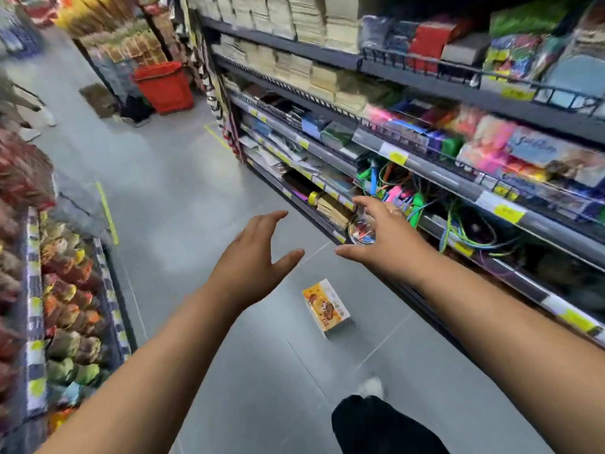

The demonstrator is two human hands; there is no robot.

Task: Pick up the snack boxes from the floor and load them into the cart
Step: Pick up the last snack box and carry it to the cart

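A snack box lies on the floor in the middle of the aisle, just ahead of the person's shoe and knee. Both arms reach forward above it. The left hand is beyond the box and to its left, and the right hand is to its right, the two apart. The right hand is in front of the lower tiers of the shelf rack, which runs along the aisle's right side. A display of bagged snacks lines the left side. Far down the aisle, a plastic basket stands on the floor beyond the rack's far end.
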